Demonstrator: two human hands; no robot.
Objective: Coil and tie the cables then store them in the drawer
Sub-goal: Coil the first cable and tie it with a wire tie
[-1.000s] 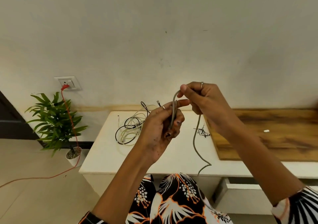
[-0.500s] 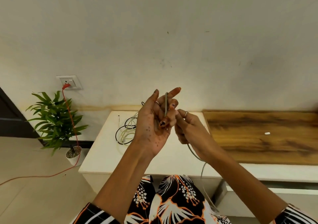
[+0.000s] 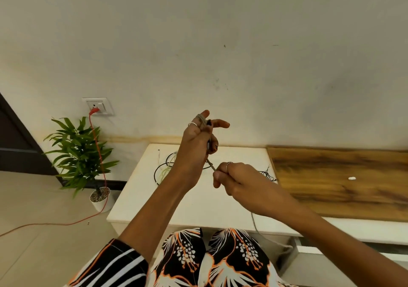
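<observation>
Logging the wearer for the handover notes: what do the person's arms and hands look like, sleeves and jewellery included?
Both forearms are bare. The left hand wears a silver ring; the right hand wears a ring too. Short sleeves are black with white stripes and orange edging, on both sides. Fingernails look dark-painted.

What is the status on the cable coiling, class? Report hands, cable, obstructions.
Left hand grips grey cable, looped over its fingers. Right hand pinches the cable below. Other cables loose on white table. Nothing obstructing.
</observation>
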